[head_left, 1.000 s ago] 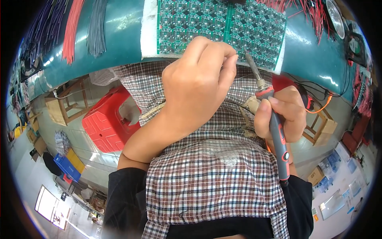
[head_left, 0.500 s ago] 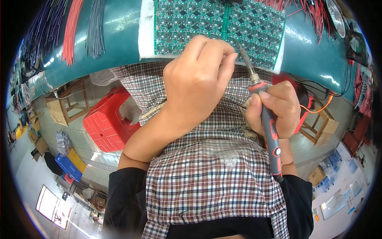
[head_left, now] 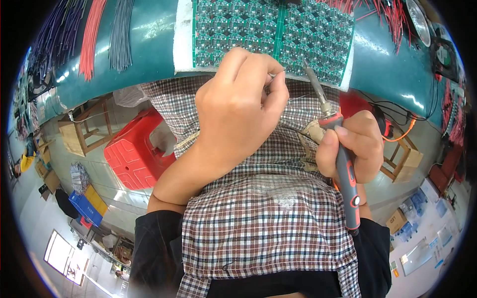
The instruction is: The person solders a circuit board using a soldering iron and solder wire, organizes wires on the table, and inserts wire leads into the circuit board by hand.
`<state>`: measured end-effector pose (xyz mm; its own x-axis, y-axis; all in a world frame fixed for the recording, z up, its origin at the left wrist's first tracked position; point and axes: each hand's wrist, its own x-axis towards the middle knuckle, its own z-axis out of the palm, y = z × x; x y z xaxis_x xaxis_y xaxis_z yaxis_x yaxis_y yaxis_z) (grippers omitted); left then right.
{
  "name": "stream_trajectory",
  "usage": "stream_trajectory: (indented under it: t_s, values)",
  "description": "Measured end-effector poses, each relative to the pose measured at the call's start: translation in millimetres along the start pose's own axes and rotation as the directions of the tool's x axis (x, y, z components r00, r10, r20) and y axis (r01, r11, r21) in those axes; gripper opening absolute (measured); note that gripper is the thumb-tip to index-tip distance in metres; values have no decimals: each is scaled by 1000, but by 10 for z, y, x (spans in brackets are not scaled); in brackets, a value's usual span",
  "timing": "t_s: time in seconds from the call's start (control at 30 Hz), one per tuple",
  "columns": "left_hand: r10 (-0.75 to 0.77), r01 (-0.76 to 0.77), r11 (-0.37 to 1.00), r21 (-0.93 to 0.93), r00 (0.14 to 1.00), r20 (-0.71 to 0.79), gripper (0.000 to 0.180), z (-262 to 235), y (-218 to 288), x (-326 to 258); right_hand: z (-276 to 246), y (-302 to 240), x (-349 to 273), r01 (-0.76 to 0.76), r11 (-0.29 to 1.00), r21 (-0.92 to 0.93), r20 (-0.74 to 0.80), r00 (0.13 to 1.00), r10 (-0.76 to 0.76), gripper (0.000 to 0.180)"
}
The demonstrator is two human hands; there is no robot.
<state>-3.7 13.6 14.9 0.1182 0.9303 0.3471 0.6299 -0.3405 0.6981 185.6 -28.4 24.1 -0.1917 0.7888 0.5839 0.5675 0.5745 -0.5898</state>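
**Soldering iron at the board's edge**

Right hand [head_left: 354, 149] grips the grey-and-red soldering iron [head_left: 342, 164], tip angled up toward the green circuit board panel [head_left: 273, 35] at top centre. Left hand [head_left: 236, 114] pinches a thin solder wire [head_left: 272, 75] just below the panel.

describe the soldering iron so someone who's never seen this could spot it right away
Start at the teal workbench across the top, with the green circuit board panel lying on it. Just below the panel's right part, the right hand grips the soldering iron. It is the only grey and red pen-shaped tool, its metal tip aimed at the boards.
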Motion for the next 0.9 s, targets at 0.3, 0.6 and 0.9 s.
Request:
stream_trajectory:
  t_s: [0.3, 0.6, 0.9]
  values:
    - [50, -52, 998, 34, 997, 50, 10, 124, 29, 49, -25, 109, -85, -41, 999, -20, -50, 998, 40, 31]
    - [56, -58, 997, 42, 997, 46, 11, 176, 26, 81, 3, 129, -35, -31, 999, -18, -20, 999, 30, 32]
    - [67, -72, 995, 73, 996, 62, 11, 196, 11, 75, 55, 153, -79, -5, 1000, -19, -27, 1000, 4, 33]
